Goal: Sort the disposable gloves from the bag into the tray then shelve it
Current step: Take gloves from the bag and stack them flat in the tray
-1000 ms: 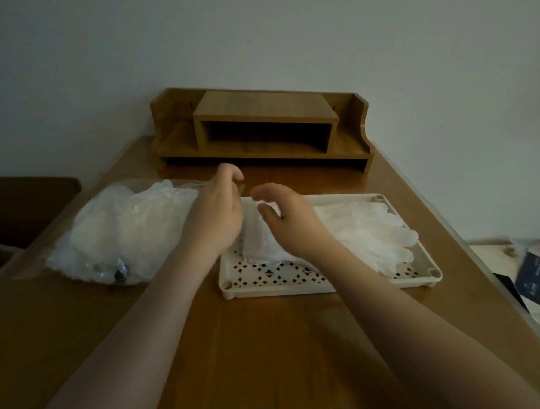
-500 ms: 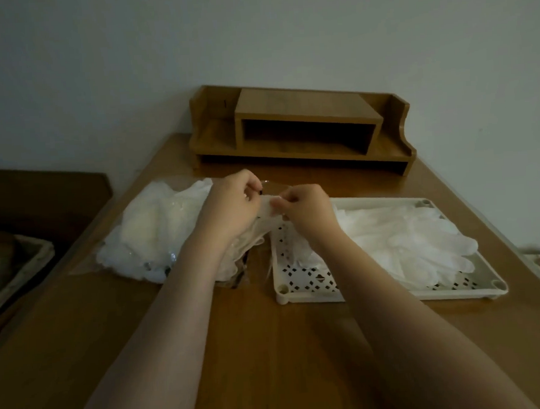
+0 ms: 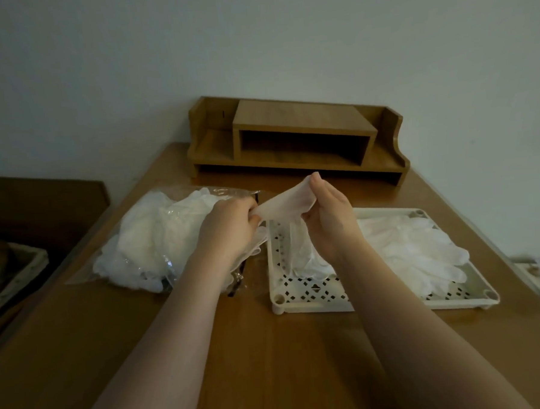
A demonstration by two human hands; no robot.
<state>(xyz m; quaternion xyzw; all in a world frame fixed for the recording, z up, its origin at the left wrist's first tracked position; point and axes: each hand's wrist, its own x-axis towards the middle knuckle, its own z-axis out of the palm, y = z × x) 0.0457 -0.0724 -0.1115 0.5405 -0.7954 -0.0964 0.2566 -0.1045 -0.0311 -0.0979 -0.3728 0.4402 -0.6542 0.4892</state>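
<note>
A clear plastic bag (image 3: 152, 241) stuffed with white disposable gloves lies on the left of the wooden table. To its right stands a white perforated tray (image 3: 311, 296) with a pile of gloves (image 3: 415, 250) laid in its right half. Between them, above the tray's left end, both hands stretch one white glove (image 3: 286, 205). My left hand (image 3: 229, 230) pinches its left edge. My right hand (image 3: 328, 217) holds its right edge, and the glove's fingers hang down into the tray.
A wooden desk shelf (image 3: 299, 140) with an open cubby stands against the wall at the back of the table (image 3: 286, 360). A dark bench with a basket (image 3: 13, 277) sits off the left edge. Some blurred items lie off the right edge.
Both hands have lifted and pulled the glove out wider between them, above the tray's left end. The camera has shifted, so the tray and shelf sit further right in view.
</note>
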